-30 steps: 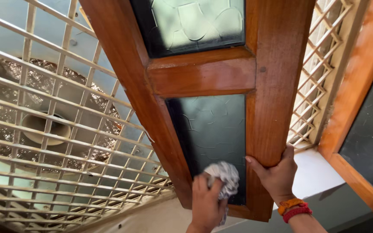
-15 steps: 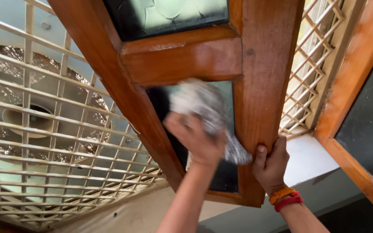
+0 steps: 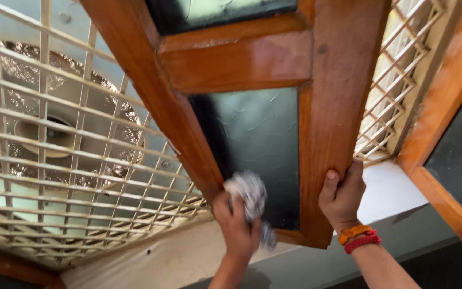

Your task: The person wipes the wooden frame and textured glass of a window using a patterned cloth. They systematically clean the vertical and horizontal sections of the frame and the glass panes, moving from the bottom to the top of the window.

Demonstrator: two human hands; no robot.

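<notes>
1. Head view: crumpled grey-white cloth (image 3: pixel 246 197) is pressed on the dark textured glass pane (image 3: pixel 258 150), at the pane's lower left corner, right beside the inner edge of the wooden shutter frame (image 3: pixel 327 96).
2. Left hand (image 3: pixel 236 227) has the cloth bunched under its fingers (image 3: pixel 224 206), fingers curled tight around it; a tail of cloth hangs below, near the bottom rail.
3. Right hand (image 3: pixel 342 197) grips the frame's outer edge near its lower right corner, fingers (image 3: pixel 355 176) wrapped behind, thumb in front; closed on the wood, steadying the shutter.
4. Red and orange wrist bands (image 3: pixel 360 239) on the right wrist.
5. Risk: hard push on the glass could swing the shutter if the right-hand grip slips; the frame looks glossy.
6. Risk: loose cloth tail may snag on the bottom rail, or the cloth may drop from the hand.
7. Risk: textured glass could crack under too much point pressure near the corner.
8. Outward: cream metal window grille (image 3: pixel 76 160) to the left, a second shutter (image 3: pixel 455 139) at the right, white sill (image 3: pixel 391 192) below.
</notes>
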